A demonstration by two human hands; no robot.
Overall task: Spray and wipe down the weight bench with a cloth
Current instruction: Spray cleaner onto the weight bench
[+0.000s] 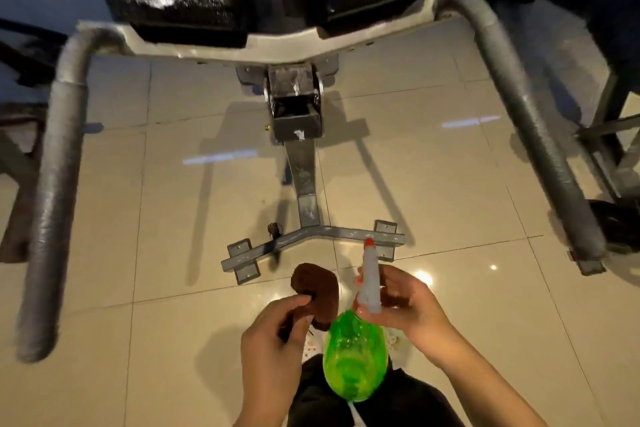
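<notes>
Seen from above, the weight bench [277, 7] stands well beyond both hands, its two black pads flecked with white spray. Nearer than the bench's floor foot, the left hand [273, 333] pinches a brown cloth [317, 291]. Just beside it, the right hand [405, 302] curls around a green spray bottle [356, 357], whose long axis and nozzle point toward the bench.
</notes>
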